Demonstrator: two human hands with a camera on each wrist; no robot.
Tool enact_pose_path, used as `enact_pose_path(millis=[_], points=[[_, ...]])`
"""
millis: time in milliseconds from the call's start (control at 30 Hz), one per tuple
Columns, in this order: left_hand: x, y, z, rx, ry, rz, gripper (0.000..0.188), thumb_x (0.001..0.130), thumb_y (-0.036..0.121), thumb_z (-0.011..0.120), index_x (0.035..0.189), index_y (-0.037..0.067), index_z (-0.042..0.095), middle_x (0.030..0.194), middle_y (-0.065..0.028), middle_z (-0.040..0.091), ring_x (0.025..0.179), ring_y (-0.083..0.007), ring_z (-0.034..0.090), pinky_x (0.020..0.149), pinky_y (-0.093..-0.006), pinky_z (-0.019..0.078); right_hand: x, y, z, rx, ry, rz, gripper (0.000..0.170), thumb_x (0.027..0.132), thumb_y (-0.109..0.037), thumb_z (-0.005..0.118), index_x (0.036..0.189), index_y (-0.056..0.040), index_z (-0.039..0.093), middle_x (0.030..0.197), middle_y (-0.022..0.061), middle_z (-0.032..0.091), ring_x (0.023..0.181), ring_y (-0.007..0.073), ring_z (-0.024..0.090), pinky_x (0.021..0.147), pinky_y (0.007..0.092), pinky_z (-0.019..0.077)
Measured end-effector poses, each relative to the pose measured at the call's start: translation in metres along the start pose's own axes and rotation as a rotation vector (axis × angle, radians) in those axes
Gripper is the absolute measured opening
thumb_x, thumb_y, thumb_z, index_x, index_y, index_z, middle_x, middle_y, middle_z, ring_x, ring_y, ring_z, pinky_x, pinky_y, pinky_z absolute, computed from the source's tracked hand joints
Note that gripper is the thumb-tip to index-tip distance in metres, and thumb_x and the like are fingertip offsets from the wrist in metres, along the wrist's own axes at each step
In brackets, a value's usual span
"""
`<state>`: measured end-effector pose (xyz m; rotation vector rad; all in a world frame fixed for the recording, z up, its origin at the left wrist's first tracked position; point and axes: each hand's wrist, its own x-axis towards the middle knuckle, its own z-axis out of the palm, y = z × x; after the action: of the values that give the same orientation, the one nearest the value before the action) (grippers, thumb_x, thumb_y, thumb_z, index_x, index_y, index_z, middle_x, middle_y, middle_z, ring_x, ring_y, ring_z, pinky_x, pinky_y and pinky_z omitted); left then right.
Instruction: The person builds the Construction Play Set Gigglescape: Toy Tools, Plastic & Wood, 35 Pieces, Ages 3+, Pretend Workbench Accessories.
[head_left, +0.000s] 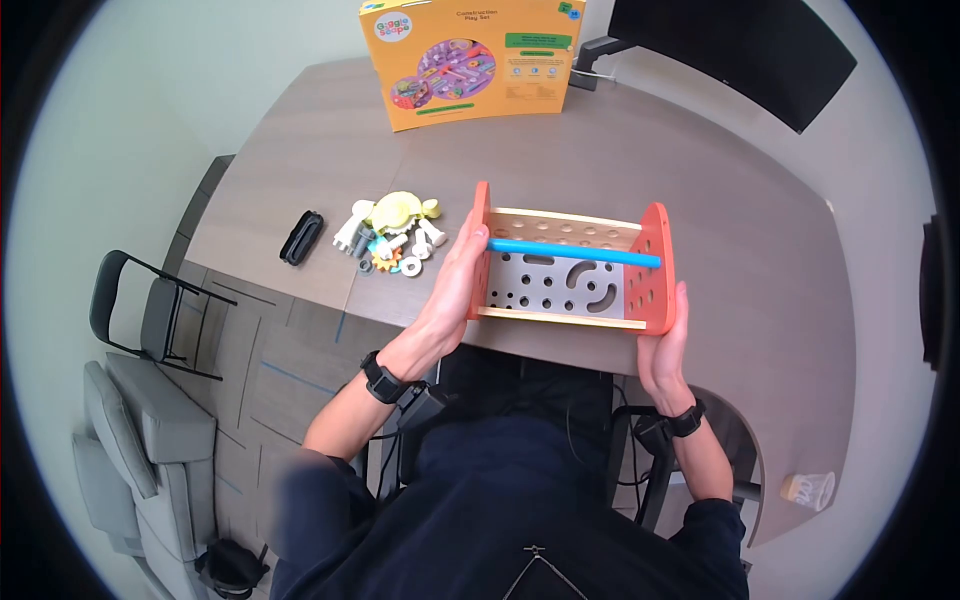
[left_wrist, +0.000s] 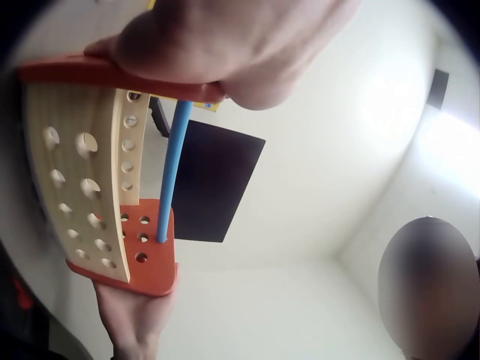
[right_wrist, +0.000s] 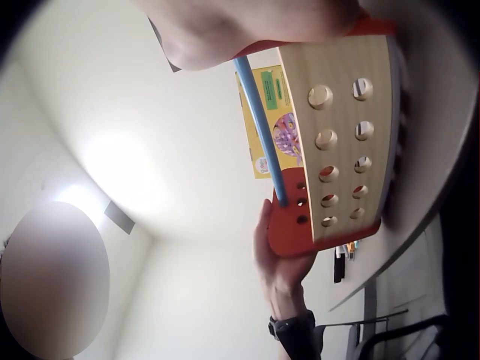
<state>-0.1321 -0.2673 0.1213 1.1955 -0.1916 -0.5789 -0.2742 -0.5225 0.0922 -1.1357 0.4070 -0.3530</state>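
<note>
- The frame point(head_left: 571, 318) is between the two hands, over the table's point(head_left: 740, 330) near edge; its long axis goes left to right.
- Left hand point(head_left: 458, 285) holds the left red end, right hand point(head_left: 662, 358) the right one; some fingers are hidden.
- Toy parts point(head_left: 397, 212) lie just beside the left hand, toward the left edge.
- Carton point(head_left: 540, 75) stands toward the far edge; open room is right of the frame.

The person wears a dark navy top of soft cloth point(head_left: 450, 500), black trousers point(head_left: 530, 385), and on each wrist one black strap point(head_left: 383, 380) (it looks like a watch band).
</note>
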Motion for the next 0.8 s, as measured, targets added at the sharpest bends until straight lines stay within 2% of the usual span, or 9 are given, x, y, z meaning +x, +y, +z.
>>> enact_pose_path(millis=[333, 433, 467, 500, 567, 600, 700, 733, 800], points=[[0.007, -0.008, -0.003, 0.073, 0.018, -0.048, 0.077, 0.115, 0.048, 0.039, 0.172, 0.008, 0.007, 0.18, -0.0098, 0.004, 0.166, -0.022, 0.004, 0.133, -0.0376, 0.012, 0.008, 0.012, -0.013, 0.063, 0.015, 0.032, 0.069, 0.113, -0.059, 0.033, 0.158, -0.008, 0.044, 0.159, 0.0089, 0.049, 0.148, 0.0228, 0.043, 0.124, 0.045, 0.0321], [0.013, -0.015, -0.025, 0.034, -0.073, -0.07, 0.08, 0.114, 0.054, 0.038, 0.172, 0.006, 0.009, 0.18, -0.0104, 0.005, 0.166, -0.022, 0.004, 0.133, -0.0378, 0.0128, 0.013, 0.009, -0.019, 0.031, -0.034, 0.033, 0.068, 0.114, -0.057, 0.033, 0.159, -0.0073, 0.042, 0.162, 0.0095, 0.045, 0.151, 0.0226, 0.04, 0.126, 0.0449, 0.0299], [0.01, -0.01, -0.028, 0.095, -0.056, -0.049, 0.072, 0.114, 0.056, 0.036, 0.171, 0.014, 0.022, 0.171, -0.0047, 0.033, 0.158, -0.0207, 0.03, 0.127, -0.0393, 0.0269, 0.014, 0.007, -0.019, 0.004, -0.037, 0.034, 0.067, 0.114, -0.056, 0.033, 0.159, -0.0074, 0.041, 0.163, 0.0095, 0.044, 0.152, 0.0224, 0.038, 0.127, 0.0448, 0.0287], [0.01, -0.008, -0.037, 0.138, -0.044, -0.039, 0.069, 0.115, 0.054, 0.035, 0.169, 0.012, 0.03, 0.17, -0.0078, 0.038, 0.156, -0.0237, 0.036, 0.125, -0.0401, 0.0323, 0.014, 0.004, -0.02, -0.024, -0.038, 0.039, 0.067, 0.114, -0.055, 0.033, 0.16, -0.0074, 0.04, 0.163, 0.0095, 0.043, 0.153, 0.0222, 0.037, 0.128, 0.0447, 0.0274], [0.012, 0.002, -0.065, 0.836, -0.044, 0.208, 0.061, 0.116, 0.046, 0.041, 0.164, 0.008, 0.042, 0.169, -0.0135, 0.041, 0.152, -0.0269, 0.043, 0.12, -0.0398, 0.0404, 0.012, -0.009, -0.02, -0.341, 0.008, -0.269, 0.058, 0.115, -0.043, 0.036, 0.16, -0.0067, 0.037, 0.165, 0.0131, 0.041, 0.155, 0.0252, 0.035, 0.129, 0.0457, 0.026], [0.004, 0.005, -0.066, 0.993, 0.096, 0.322, 0.047, 0.112, 0.031, 0.053, 0.15, 0.004, 0.058, 0.154, -0.0196, 0.056, 0.133, -0.0341, 0.063, 0.106, -0.0431, 0.0533, 0.007, -0.022, -0.016, -0.477, 0.052, -0.419, 0.055, 0.114, -0.039, 0.038, 0.159, -0.0061, 0.039, 0.165, 0.015, 0.041, 0.155, 0.0272, 0.035, 0.128, 0.0467, 0.0263], [-0.008, 0.018, -0.081, 1.447, 0.244, 0.235, 0.036, 0.106, 0.022, 0.062, 0.137, 0.005, 0.065, 0.135, -0.0187, 0.065, 0.108, -0.0387, 0.072, 0.089, -0.0478, 0.0598, -0.017, -0.037, -0.011, -0.683, -0.002, -0.787, 0.047, 0.109, -0.025, 0.048, 0.15, -0.004, 0.044, 0.161, 0.0211, 0.042, 0.152, 0.0341, 0.04, 0.126, 0.0506, 0.0301], [-0.004, -0.005, -0.105, 1.598, 0.32, 0.367, 0.031, 0.101, 0.02, 0.066, 0.129, 0.007, 0.065, 0.118, -0.0158, 0.066, 0.089, -0.0405, 0.073, 0.074, -0.0527, 0.0601, -0.023, -0.035, -0.009, -0.711, -0.046, -0.904, 0.044, 0.106, -0.019, 0.052, 0.147, -0.0033, 0.046, 0.16, 0.0232, 0.042, 0.15, 0.0365, 0.042, 0.125, 0.052, 0.0319], [-0.003, -0.011, -0.106, 1.68, 0.315, 0.3, 0.033, 0.1, 0.021, 0.068, 0.13, 0.008, 0.063, 0.116, -0.0155, 0.066, 0.089, -0.0391, 0.074, 0.071, -0.0516, 0.0605, -0.033, -0.029, -0.004, -0.756, -0.177, -0.962, 0.043, 0.1, -0.009, 0.055, 0.141, -0.0027, 0.048, 0.156, 0.0256, 0.044, 0.145, 0.0384, 0.048, 0.122, 0.053, 0.0365]])
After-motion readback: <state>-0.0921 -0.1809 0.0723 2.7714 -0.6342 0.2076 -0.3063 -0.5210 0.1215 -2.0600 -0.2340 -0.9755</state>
